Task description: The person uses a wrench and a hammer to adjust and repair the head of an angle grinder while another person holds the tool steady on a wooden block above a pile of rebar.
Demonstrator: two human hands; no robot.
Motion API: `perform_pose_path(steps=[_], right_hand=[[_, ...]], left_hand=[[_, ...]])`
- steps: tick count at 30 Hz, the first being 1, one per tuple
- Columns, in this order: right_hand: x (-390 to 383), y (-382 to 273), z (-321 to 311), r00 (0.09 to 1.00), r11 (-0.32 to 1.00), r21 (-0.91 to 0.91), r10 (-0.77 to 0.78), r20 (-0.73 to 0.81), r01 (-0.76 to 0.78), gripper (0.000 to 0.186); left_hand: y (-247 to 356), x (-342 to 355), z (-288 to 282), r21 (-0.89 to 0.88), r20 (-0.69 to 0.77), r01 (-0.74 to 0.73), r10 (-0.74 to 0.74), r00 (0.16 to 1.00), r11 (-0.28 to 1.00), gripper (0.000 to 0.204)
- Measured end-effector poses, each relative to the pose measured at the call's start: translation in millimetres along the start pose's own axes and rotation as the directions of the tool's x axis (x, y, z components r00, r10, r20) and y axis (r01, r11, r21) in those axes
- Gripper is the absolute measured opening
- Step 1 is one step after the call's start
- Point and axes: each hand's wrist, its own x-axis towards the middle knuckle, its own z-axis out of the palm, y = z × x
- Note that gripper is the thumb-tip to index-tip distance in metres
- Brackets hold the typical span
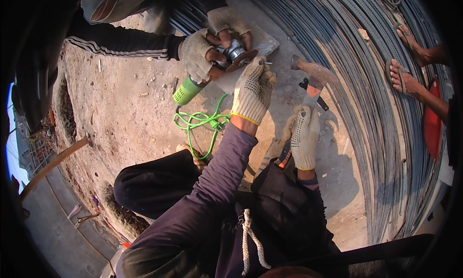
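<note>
My left hand (253, 92), in a dotted knit glove, is closed with its fingertips beside the brown disc (241, 60) of an angle grinder (191, 89). A small metal tip (268, 63) shows past those fingertips; what they grip is hidden. The green grinder is held by a co-worker's two gloved hands (197, 51). Lower and to the right, my gloved right hand (304, 140) is wrapped round a hammer (316, 76). Its rusty head points away from me, and its black and orange grip sticks out below the hand.
Green cord with its plug (215, 124) lies coiled on the dusty ground before my knee. Long steel rebar (366, 85) runs along the right side. Another person's sandalled feet (405, 80) rest on the bars. A flat slab (265, 39) lies beneath the grinder.
</note>
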Motion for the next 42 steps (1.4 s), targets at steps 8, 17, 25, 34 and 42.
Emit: perform_pose_path(steps=[8,17,25,34,42], right_hand=[[-1.4,-9.3,-14.5,0.975,0.960,-0.171,-0.217,0.044,0.221,0.021],[4.4,-7.2,-63.1,0.960,0.961,0.044,-0.276,0.055,0.274,0.031],[-2.8,35.6,-51.9,0.989,0.997,0.076,-0.017,-0.144,0.028,0.033],[11.2,41.4,-28.8,0.995,0.990,0.138,0.016,-0.094,-0.003,0.030],[11.4,1.0,-17.3,0.998,0.980,0.195,0.042,0.036,-0.048,0.031]], left_hand=[[3.0,1.3,-4.8,-0.003,0.042,0.014,-0.014,0.999,1.000,0.015],[-2.0,8.4,11.5,-0.034,-0.007,0.012,-0.013,1.000,0.999,0.014],[-5.2,5.7,5.3,0.025,0.091,0.031,-0.034,0.995,0.999,0.020],[-3.3,11.0,-2.2,-0.015,0.032,0.043,-0.042,0.999,0.999,0.022],[-0.4,8.0,2.7,0.014,0.014,0.039,-0.039,0.999,0.999,0.020]])
